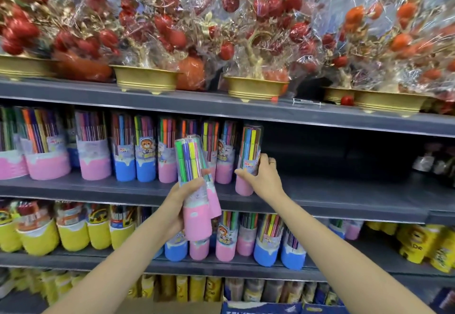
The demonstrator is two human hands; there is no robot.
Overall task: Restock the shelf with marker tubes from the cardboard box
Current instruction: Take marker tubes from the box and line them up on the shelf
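My left hand [183, 203] grips two pink-bottomed marker tubes [197, 220] upright in front of the middle shelf [344, 198]. My right hand [262, 178] is curled round another pink-bottomed marker tube [248, 151] that stands on that shelf at the right end of a row of pink and blue tubes [145, 156]. To the right of this tube the shelf is bare and dark. The edge of a cardboard box [172, 307] shows at the bottom of the view, between my arms.
Wrapped red and orange ornamental trees in gold pots [145, 77] fill the top shelf. The lower shelf holds yellow tubes [71, 235] at left, pink and blue tubes [266, 244] in the middle, yellow packs [430, 249] at right. Dark bottles [435, 161] stand at the far right.
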